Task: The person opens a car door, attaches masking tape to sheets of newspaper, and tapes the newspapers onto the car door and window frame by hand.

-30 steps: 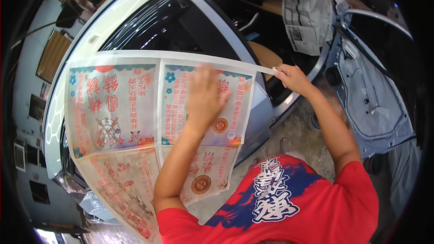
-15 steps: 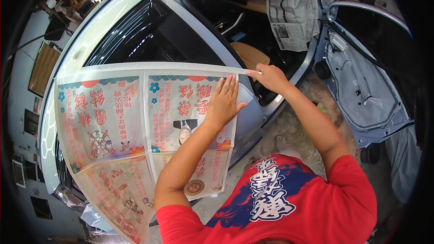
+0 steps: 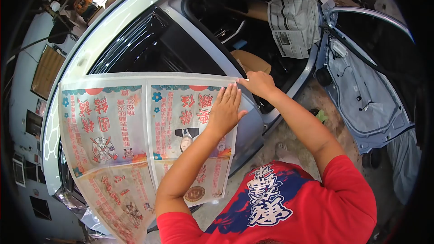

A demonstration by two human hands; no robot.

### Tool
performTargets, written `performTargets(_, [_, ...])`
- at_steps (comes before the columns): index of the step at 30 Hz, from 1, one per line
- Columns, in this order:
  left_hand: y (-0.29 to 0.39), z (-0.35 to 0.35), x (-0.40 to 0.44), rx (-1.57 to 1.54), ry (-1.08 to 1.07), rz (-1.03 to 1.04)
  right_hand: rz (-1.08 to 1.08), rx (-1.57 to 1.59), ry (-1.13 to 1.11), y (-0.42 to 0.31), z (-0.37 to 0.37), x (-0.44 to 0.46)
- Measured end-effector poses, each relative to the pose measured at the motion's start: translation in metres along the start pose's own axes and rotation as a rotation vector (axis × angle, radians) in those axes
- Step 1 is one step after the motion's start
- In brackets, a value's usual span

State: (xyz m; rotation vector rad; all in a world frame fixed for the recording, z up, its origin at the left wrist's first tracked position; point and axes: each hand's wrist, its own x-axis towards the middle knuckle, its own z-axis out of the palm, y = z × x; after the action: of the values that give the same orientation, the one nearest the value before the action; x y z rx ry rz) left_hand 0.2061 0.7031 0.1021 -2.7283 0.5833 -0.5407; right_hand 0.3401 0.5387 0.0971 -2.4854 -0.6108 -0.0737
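Observation:
A printed newspaper sheet [image 3: 106, 131] hangs over the car's side below the dark rear window [image 3: 167, 47], a pale tape strip [image 3: 190, 77] along its top edge. My left hand [image 3: 226, 110] lies flat on the sheet near its upper right corner, fingers spread. At that corner my right hand [image 3: 258, 84] pinches the end of the tape, thumb and fingers closed, beside the door frame. The tape runs above both printed panels of the sheet.
The open front door [image 3: 361, 90], its inner trim off, stands at the right. More newspaper [image 3: 294, 25] covers part of the front interior. A tan seat [image 3: 251, 62] shows inside. A wall with wooden panel [image 3: 47, 70] is at the left.
My left hand has moved right across the sheet to its corner and come to rest. My right hand has come closer to that corner, and the loose tape between is now short.

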Motion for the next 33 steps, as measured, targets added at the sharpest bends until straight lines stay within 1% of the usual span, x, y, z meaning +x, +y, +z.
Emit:
performTargets(2, [-0.005,-0.01,0.002,-0.004,0.054,-0.029,0.004,-0.015,0.008,-0.001,0.002,0.001])
performTargets(5, [-0.011,-0.016,0.005,-0.024,0.055,-0.012,0.037,0.015,-0.028,-0.004,0.0,-0.001])
performTargets(8, [-0.022,-0.032,0.022,0.027,0.066,-0.01,0.025,0.1,-0.046,0.016,0.005,-0.004])
performTargets(11, [-0.036,-0.054,0.045,0.025,0.128,0.057,0.079,0.228,-0.141,0.019,-0.018,-0.026])
performTargets(14, [-0.039,-0.066,0.066,-0.122,-0.086,0.034,0.143,0.346,-0.092,0.02,-0.04,-0.059])
performTargets(15, [-0.037,-0.069,0.069,-0.201,0.0,0.058,0.138,0.412,-0.065,0.022,-0.041,-0.067])
performTargets(16, [-0.034,-0.078,0.079,-0.229,-0.114,0.032,0.092,0.543,-0.048,0.027,-0.035,-0.075])
performTargets(18, [-0.024,-0.095,0.093,-0.277,-0.356,0.019,0.155,0.592,-0.08,0.029,-0.034,-0.09])
performTargets(20, [-0.02,-0.086,0.098,-0.309,-0.436,0.025,0.097,0.631,-0.034,0.02,-0.046,-0.103])
performTargets(21, [-0.018,-0.085,0.09,-0.286,-0.457,0.037,0.08,0.621,-0.028,0.017,-0.035,-0.114])
performTargets(22, [-0.014,-0.089,0.1,-0.259,-0.437,0.071,0.06,0.585,0.012,0.025,-0.035,-0.114])
performTargets(24, [-0.006,-0.108,0.104,-0.338,-0.477,0.014,0.003,0.552,0.098,0.023,-0.034,-0.118])
performTargets(26, [-0.002,-0.104,0.101,-0.317,-0.404,0.039,0.021,0.594,0.027,0.025,-0.03,-0.115])
performTargets(28, [-0.004,-0.089,0.093,-0.305,-0.333,0.105,-0.103,0.612,0.162,0.032,-0.017,-0.115])
performTargets(30, [0.004,-0.108,0.089,-0.393,-0.396,0.078,-0.128,0.479,0.183,0.028,-0.024,-0.119])
performTargets(31, [0.011,-0.108,0.09,-0.346,-0.399,0.102,-0.088,0.498,0.199,0.027,-0.025,-0.125])
performTargets(33, [0.026,-0.109,0.097,-0.251,-0.33,0.073,-0.105,0.485,0.209,0.028,-0.031,-0.121])
